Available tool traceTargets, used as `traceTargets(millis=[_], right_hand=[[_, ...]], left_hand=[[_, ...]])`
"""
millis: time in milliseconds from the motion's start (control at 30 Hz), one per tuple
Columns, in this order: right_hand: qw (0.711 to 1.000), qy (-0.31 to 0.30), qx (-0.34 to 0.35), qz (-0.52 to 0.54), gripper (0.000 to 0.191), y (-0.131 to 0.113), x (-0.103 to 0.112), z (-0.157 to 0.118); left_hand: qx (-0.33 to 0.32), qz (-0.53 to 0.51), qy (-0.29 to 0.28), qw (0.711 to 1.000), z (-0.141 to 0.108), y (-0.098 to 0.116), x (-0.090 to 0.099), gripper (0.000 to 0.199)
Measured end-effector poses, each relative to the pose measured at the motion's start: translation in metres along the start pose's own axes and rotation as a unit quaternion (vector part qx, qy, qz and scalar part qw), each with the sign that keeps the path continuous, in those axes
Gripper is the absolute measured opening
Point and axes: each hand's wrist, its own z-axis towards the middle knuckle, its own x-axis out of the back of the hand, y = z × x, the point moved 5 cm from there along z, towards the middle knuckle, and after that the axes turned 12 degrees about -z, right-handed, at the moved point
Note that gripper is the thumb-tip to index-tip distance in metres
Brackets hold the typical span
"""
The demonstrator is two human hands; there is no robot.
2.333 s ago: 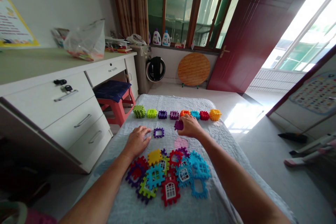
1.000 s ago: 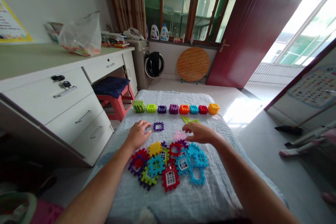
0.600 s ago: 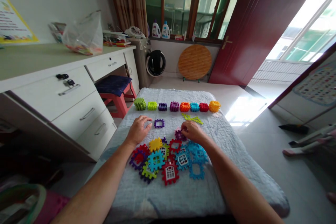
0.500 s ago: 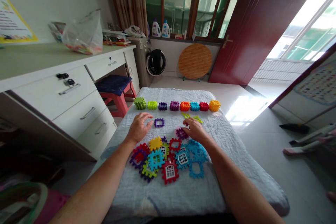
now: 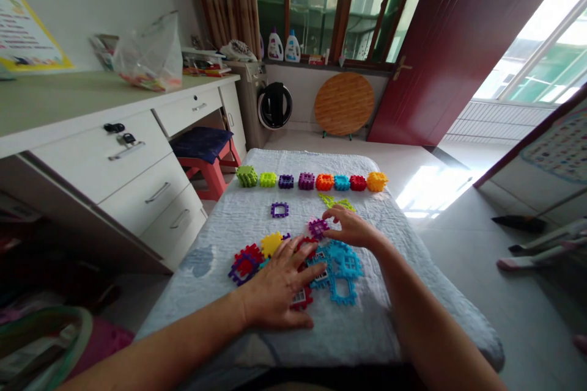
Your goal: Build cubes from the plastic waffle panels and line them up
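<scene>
My left hand (image 5: 282,281) lies with fingers spread over a loose pile of plastic interlocking building pieces and covers many of them. Around it show a yellow piece (image 5: 271,244), a red piece (image 5: 248,256), a dark purple piece (image 5: 239,270) and several blue pieces (image 5: 343,290). Beyond the pile, my right hand (image 5: 352,227) has thumb and index finger apart at the right edge of a purple lattice piece (image 5: 317,228); whether they touch it I cannot tell. A purple frame piece (image 5: 279,210) lies alone. Yellow-green pieces (image 5: 338,202) lie just past my right hand.
Stacks of pieces sorted by colour form a row at the table's far side, from a green stack (image 5: 247,176) to an orange-yellow stack (image 5: 376,181). A light cloth (image 5: 202,305) covers the table. A red stool (image 5: 208,162) stands left, by a white desk (image 5: 137,162).
My left hand has moved from beside the purple frame piece down and right onto the pile. My right hand has shifted slightly right, showing more of the purple lattice piece. The view has shifted a little.
</scene>
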Motion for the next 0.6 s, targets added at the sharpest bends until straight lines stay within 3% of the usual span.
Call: traceTargets(millis=[167, 300, 367, 467, 600], right_hand=[[0.996, -0.060, 0.043, -0.053, 0.046, -0.014, 0.007, -0.024], [0.991, -0.114, 0.038, -0.062, 0.097, -0.030, -0.003, -0.057], [0.989, -0.129, 0.034, -0.065, 0.112, -0.034, -0.011, -0.071], [0.991, -0.111, 0.026, -0.067, 0.105, -0.034, -0.016, -0.082], [0.998, -0.027, 0.025, -0.057, 0.065, -0.025, -0.011, -0.073]], left_hand=[[-0.023, 0.057, 0.022, 0.998, 0.002, -0.006, -0.005, 0.073], [-0.047, 0.086, 0.039, 0.994, 0.007, -0.012, -0.001, 0.064], [-0.048, 0.098, 0.049, 0.993, 0.008, -0.017, 0.001, 0.059], [-0.034, 0.114, 0.058, 0.991, 0.007, -0.023, 0.005, 0.054], [-0.009, 0.109, 0.076, 0.991, 0.004, -0.031, 0.012, 0.052]])
